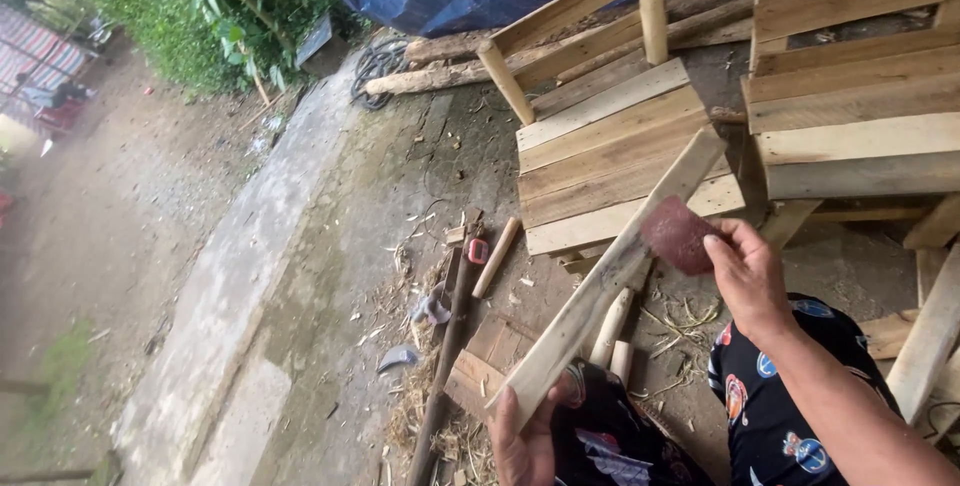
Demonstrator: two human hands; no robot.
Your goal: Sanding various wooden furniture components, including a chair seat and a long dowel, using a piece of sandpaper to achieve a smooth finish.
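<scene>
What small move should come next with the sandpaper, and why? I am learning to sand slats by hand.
Probably a stroke of the sandpaper down along the slat. The right hand presses the reddish sheet against the slat's upper part, while the left hand grips the lower end and holds the slat tilted. Most of the slat's length lies below the paper, so rubbing downward seems the natural move.

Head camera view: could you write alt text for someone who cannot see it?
A person's right hand presses reddish sandpaper against a pale wooden slat, held at its lower end by the left hand. Slatted wooden chairs stand behind on a dirt floor littered with shavings and tools.
</scene>
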